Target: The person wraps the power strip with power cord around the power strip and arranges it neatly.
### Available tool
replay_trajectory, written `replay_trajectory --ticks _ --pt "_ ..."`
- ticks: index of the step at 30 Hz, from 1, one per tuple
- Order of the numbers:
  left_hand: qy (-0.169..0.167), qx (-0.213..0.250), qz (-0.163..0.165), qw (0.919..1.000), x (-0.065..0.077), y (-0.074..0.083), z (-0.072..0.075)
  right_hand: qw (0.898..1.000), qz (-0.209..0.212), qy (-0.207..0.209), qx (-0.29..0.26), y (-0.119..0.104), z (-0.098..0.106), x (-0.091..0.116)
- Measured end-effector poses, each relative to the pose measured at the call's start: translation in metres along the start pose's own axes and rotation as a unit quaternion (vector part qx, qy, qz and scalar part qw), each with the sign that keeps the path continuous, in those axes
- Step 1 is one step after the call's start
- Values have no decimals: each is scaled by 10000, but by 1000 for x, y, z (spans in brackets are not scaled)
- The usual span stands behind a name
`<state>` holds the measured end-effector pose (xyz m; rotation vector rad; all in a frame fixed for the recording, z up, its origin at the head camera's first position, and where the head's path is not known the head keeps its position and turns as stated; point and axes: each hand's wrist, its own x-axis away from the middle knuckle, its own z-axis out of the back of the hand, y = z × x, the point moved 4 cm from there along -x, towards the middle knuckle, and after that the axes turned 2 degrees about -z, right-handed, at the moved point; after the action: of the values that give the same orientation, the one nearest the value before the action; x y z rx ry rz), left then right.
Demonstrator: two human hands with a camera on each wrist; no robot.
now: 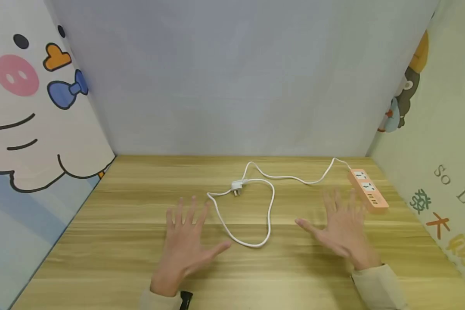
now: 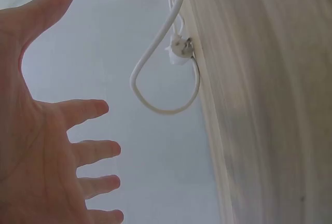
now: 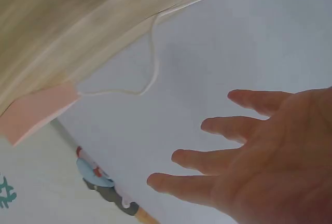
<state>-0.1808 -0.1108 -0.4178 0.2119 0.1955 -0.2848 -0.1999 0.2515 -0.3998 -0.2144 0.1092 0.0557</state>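
Note:
An orange power strip (image 1: pixel 369 189) with white sockets lies at the right of the wooden table. Its white cord (image 1: pixel 270 206) runs left along the back and bends into a loop near the middle. The white plug (image 1: pixel 237 185) lies at the top of that loop, prongs toward the front. To the left of the loop, my left hand (image 1: pixel 184 247) spreads its fingers and holds nothing. My right hand (image 1: pixel 342 230), fingers also spread and holding nothing, is just left of the power strip. Both wrist views show bare palms, with the cord and strip apart from them.
The wooden table (image 1: pixel 120 241) meets a plain pale wall (image 1: pixel 232 77) at its back edge. Cartoon-printed panels stand on the left (image 1: pixel 35 107) and right (image 1: pixel 430 142). A black strap (image 1: pixel 185 299) shows by the left sleeve.

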Motion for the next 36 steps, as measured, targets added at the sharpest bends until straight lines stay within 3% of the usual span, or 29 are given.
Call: replay_trajectory --ticks 3,6,10,14,21,25,30,36 --pt "-6 119 50 9999 2 -3 0 9994 -238 -187 186 36 10 -20" --pt "12 149 87 9999 2 -5 1 9963 -498 -627 305 75 16 -43" --pt "29 134 83 9999 3 -5 3 9890 -785 -1188 403 120 12 -67" --pt "58 104 3 9999 5 -4 2 9833 -1057 -1459 252 151 2 -82" --pt "266 119 -121 9995 5 -1 -1 9775 -1291 -1662 164 177 -7 -94" --pt "240 72 -91 9996 5 -2 -1 9781 -1370 -1543 259 181 -7 -97" --pt "173 137 -54 9997 6 -3 -2 9706 -1631 -1737 337 186 -9 -93" --pt "168 169 -34 9997 6 -5 0 9783 -1487 -1392 371 189 -9 -93"
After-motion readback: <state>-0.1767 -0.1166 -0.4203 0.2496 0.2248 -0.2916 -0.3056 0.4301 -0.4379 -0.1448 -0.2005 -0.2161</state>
